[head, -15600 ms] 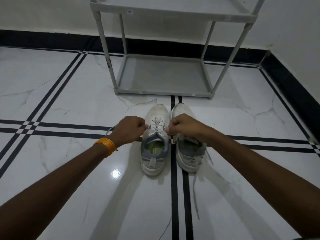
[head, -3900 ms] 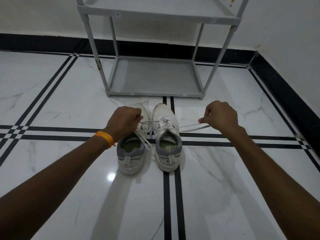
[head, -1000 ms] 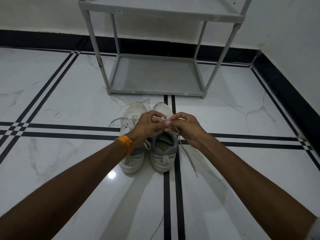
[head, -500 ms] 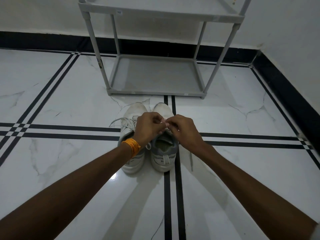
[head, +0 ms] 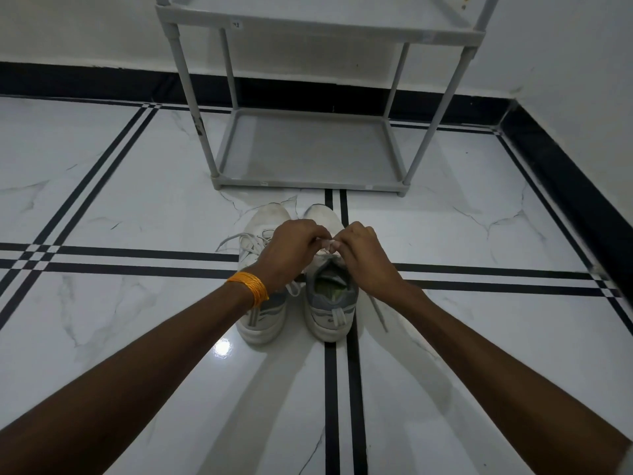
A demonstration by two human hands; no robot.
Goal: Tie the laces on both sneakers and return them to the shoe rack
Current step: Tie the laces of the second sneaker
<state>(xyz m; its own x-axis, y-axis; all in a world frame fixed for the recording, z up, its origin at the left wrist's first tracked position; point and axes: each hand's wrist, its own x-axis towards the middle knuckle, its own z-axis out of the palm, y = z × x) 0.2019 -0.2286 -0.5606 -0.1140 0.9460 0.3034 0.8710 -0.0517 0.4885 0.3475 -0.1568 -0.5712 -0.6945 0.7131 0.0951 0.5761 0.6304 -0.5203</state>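
Note:
Two white and grey sneakers stand side by side on the floor, toes toward the rack. The left sneaker (head: pixel 265 313) shows a tied bow with loops spread to its left. Over the right sneaker (head: pixel 330 303) both hands meet. My left hand (head: pixel 294 250) and my right hand (head: pixel 364 258) pinch the right sneaker's white lace (head: pixel 327 244) between their fingertips, just above the tongue. One loose lace end trails on the floor to the right of that shoe. The hands hide the knot area.
A grey shoe rack (head: pixel 308 181) stands just beyond the sneakers, its bottom shelf bare and a second shelf above. A white wall with black skirting runs behind and along the right. An orange band sits on my left wrist (head: pixel 250 287).
Over the last second both hands stayed together on the right sneaker's lace, shifting only slightly. About four seconds ago they were wide apart, pulling the lace ends taut.

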